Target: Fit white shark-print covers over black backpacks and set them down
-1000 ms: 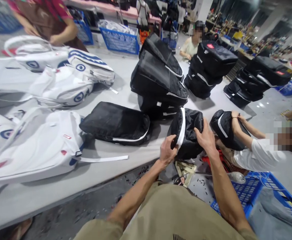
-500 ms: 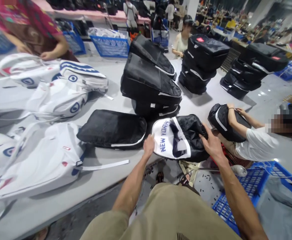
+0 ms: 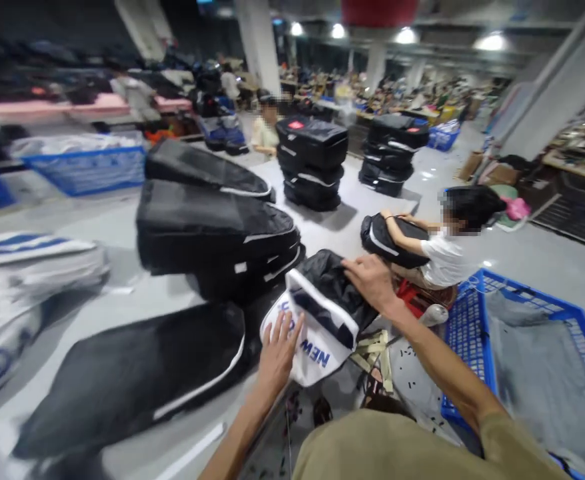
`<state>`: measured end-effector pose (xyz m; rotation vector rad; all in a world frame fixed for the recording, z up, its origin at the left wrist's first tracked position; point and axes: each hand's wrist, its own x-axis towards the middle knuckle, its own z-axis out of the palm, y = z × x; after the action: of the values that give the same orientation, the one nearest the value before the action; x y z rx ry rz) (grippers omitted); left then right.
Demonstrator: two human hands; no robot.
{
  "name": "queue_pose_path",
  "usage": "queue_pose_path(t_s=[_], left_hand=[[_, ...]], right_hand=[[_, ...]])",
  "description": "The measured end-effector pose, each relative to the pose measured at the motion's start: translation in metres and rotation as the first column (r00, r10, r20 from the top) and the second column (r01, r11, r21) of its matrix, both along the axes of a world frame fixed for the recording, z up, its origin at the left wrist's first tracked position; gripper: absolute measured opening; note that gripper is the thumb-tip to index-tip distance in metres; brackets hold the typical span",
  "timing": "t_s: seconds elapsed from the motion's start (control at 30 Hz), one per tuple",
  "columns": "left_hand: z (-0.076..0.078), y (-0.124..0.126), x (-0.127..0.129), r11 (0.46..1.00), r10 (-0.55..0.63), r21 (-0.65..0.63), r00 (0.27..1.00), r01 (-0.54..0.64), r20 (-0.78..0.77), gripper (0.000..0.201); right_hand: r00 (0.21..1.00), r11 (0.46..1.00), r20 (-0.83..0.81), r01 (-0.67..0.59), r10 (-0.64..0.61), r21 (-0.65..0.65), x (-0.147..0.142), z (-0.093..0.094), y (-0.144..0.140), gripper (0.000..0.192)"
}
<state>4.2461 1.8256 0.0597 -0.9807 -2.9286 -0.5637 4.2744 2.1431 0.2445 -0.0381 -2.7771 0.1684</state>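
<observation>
A black and white bag (image 3: 322,313) with blue "NEW" lettering lies at the table's near edge, partly overhanging it. My left hand (image 3: 278,352) rests flat on its white panel, fingers spread. Over the bag's black top lies my right hand (image 3: 372,280), pressing or gripping the fabric. A flat black bag (image 3: 137,373) lies just left of it on the grey table (image 3: 112,227). Behind stands a stack of black bags (image 3: 212,227).
A seated person in a white shirt (image 3: 447,257) handles another black bag (image 3: 387,237) to the right. A blue crate (image 3: 532,353) stands on the floor at right. White bags with blue marks (image 3: 17,293) lie at left. More black stacks (image 3: 312,160) stand farther back.
The view has swung up and right, with blur. The bag has turned so its white lettered panel faces me; my left hand moved from its left edge onto that panel.
</observation>
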Motion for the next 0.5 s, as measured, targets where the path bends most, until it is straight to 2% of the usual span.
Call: queue_pose_path(t_s=[0.03, 0.1, 0.17, 0.23, 0.27, 0.33, 0.43, 0.5], left_hand=[[0.008, 0.004, -0.016, 0.985, -0.162, -0.064, 0.987, 0.162, 0.004, 0.092], [0.020, 0.023, -0.049, 0.896, -0.402, -0.163, 0.910, 0.414, 0.100, 0.094], [0.027, 0.051, -0.074, 0.822, -0.481, -0.227, 0.849, 0.523, 0.217, 0.091], [0.027, 0.079, -0.085, 0.803, -0.464, -0.275, 0.845, 0.528, 0.266, 0.073], [0.025, 0.091, -0.085, 0.801, -0.454, -0.295, 0.850, 0.520, 0.266, 0.059], [0.019, 0.107, -0.074, 0.782, -0.471, -0.323, 0.845, 0.533, 0.255, 0.038], [0.008, 0.111, -0.040, 0.712, -0.557, -0.360, 0.797, 0.603, 0.233, 0.040], [0.003, 0.108, -0.014, 0.673, -0.603, -0.388, 0.771, 0.630, 0.206, 0.043]], right_hand=[[0.998, 1.000, 0.046, -0.030, 0.030, 0.007, -0.001, 0.003, -0.011, 0.037], [0.993, 1.000, 0.114, -0.029, 0.028, 0.012, -0.002, 0.005, -0.032, 0.046], [0.992, 0.999, 0.125, 0.017, -0.020, 0.029, 0.000, -0.003, -0.051, 0.065], [0.993, 0.997, 0.103, 0.046, -0.052, 0.055, 0.004, -0.021, -0.065, 0.094], [0.995, 0.996, 0.083, 0.057, -0.063, 0.068, 0.007, -0.033, -0.068, 0.105], [0.996, 0.992, 0.029, 0.083, -0.086, 0.092, 0.017, -0.059, -0.065, 0.107], [0.994, 0.990, -0.073, 0.095, -0.087, 0.104, 0.045, -0.092, -0.042, 0.095], [0.989, 0.993, -0.141, 0.055, -0.040, 0.105, 0.073, -0.106, -0.022, 0.090]])
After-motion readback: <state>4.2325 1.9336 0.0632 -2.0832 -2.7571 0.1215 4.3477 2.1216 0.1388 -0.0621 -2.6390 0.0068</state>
